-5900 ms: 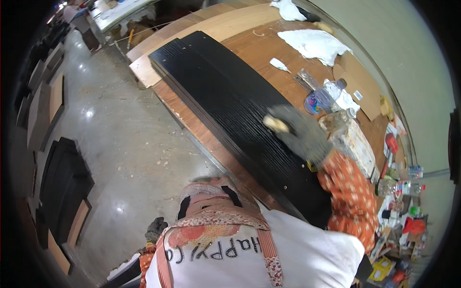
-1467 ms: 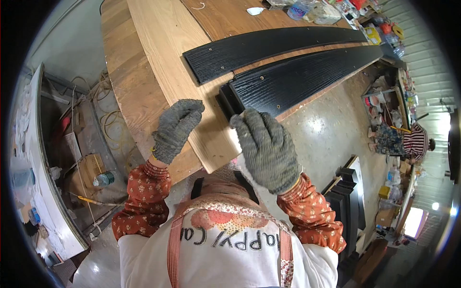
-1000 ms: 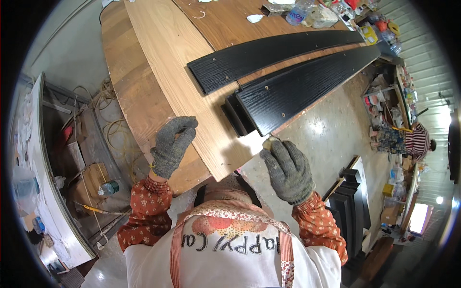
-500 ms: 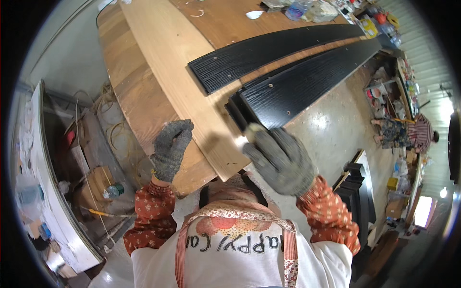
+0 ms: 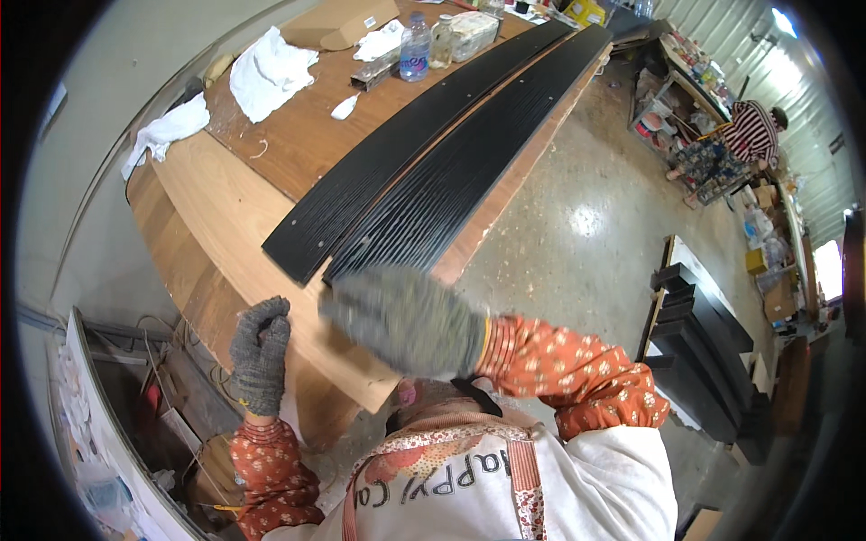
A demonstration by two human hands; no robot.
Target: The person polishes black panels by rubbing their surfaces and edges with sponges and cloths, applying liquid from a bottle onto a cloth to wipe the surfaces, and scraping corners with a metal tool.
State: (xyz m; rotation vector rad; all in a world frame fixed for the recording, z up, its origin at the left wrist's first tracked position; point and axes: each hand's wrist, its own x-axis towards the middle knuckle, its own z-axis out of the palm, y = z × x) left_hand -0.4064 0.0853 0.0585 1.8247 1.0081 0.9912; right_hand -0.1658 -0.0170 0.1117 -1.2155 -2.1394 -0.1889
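Two black grooved boards (image 5: 451, 171) lying side by side on the workbench (image 5: 225, 216), running toward one o'clock. Reaching with right hand (image 5: 406, 320), blurred, grip impossible to tell, over their near ends; left hand (image 5: 260, 353) loosely curled, holding nothing, at eight o'clock. Likely calling for a firm end grasp.

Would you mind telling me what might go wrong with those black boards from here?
1. The near black board lies along the table edge, so a push from the right hand might slide it off.
2. The bottle stands near the far board and could topple if that shifts.
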